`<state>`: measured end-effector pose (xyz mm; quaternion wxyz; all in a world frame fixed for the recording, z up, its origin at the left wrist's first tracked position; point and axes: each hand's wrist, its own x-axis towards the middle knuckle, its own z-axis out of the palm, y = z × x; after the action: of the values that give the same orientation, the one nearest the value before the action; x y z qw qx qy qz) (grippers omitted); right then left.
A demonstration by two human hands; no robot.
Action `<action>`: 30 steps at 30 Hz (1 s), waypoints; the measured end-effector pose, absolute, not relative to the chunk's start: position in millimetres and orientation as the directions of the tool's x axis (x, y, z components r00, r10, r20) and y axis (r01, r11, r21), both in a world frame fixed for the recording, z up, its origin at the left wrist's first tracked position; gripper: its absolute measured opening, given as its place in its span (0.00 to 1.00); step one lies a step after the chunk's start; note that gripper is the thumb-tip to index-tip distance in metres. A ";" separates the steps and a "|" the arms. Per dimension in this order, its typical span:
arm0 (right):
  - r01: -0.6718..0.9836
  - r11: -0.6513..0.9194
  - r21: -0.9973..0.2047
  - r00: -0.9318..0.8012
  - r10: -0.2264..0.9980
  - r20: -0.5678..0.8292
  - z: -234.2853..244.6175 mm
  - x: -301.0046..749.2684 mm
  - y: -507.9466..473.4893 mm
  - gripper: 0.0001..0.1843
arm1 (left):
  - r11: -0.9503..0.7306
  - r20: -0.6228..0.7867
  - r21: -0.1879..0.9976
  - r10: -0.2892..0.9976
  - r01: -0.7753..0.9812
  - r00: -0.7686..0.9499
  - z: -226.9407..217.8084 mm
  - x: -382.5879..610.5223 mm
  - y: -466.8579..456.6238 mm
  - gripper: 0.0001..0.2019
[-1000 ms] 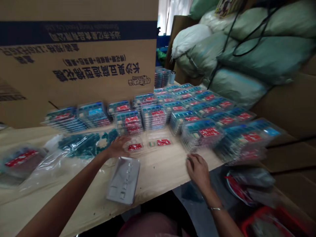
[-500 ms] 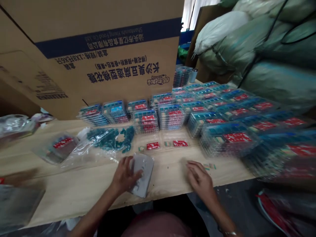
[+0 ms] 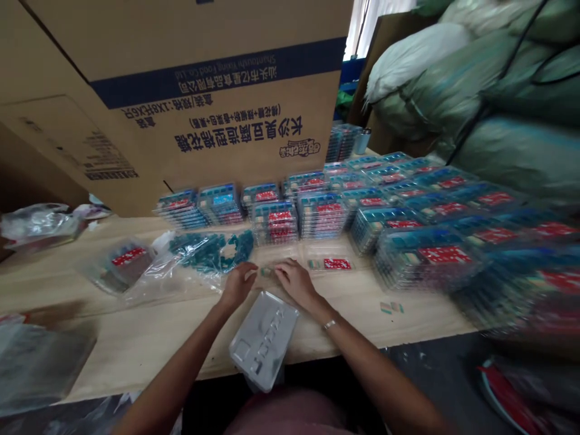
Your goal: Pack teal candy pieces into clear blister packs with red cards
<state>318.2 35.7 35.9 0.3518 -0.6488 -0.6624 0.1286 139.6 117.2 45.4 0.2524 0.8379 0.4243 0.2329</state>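
The grey tray (image 3: 264, 339) seemed the first risk: its near corner stuck out past the near edge of the table (image 3: 335, 326), so a bump from a forearm or from the body could tip it to the floor. The small packet (image 3: 265, 272) was light and lay between the hands, at the near side of the left clear tray (image 3: 276, 254); a brush of a finger could perhaps push it out of place. The loose cards (image 3: 391, 307) at the right, near the edge, could be swept off by a sleeve or elbow, I think.

Both forearms came from the near side and leaned inward, with the wrists low. The left hand (image 3: 240, 283) was half curled, thumb toward the first finger; the right hand (image 3: 293, 277) bent over the tray, fingertips down. Whether either one pinched the packet, I could not tell
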 end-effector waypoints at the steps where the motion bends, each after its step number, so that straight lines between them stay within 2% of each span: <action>1: 0.799 0.093 -0.594 0.077 0.964 0.254 37.0 316.8 48.2 0.10 | -0.534 0.176 0.614 0.811 0.582 0.558 43.0 146.7 126.3 0.08; 4: 0.838 0.029 -0.545 0.080 0.981 0.176 36.8 303.3 72.7 0.08 | -0.572 0.174 0.599 0.776 0.561 0.606 35.5 160.4 139.1 0.06; 8: 0.853 -0.027 -0.521 0.131 0.978 0.164 34.4 287.2 76.7 0.07 | -0.601 0.188 0.581 0.755 0.549 0.629 29.7 160.6 140.8 0.08; 11: 0.847 0.002 -0.531 0.106 0.979 0.173 36.6 301.9 65.7 0.09 | -0.618 0.176 0.565 0.737 0.546 0.652 31.7 160.1 140.8 0.09; 13: 0.854 -0.036 -0.519 0.153 0.971 0.185 38.3 327.4 54.1 0.10 | -0.629 0.133 0.511 0.731 0.586 0.669 35.3 163.6 140.5 0.09; 17: 0.878 -0.217 -0.427 0.309 0.938 0.158 35.5 387.9 32.9 0.12 | -0.631 -0.004 0.380 0.731 0.677 0.683 42.5 175.7 143.2 0.09; 23: 0.896 -0.113 -0.429 0.160 0.984 0.074 25.7 423.0 35.8 0.14 | -0.627 -0.047 0.425 0.705 0.653 0.708 45.6 182.6 151.7 0.08; 30: 0.900 -0.098 -0.425 0.133 0.990 0.055 34.0 426.5 39.0 0.12 | -0.604 0.023 0.501 0.725 0.620 0.688 49.4 168.9 147.0 0.08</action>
<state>426.5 39.0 34.0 0.1820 -0.7305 -0.6466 0.1232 168.9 147.0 49.4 0.2339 0.8885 0.3784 0.1126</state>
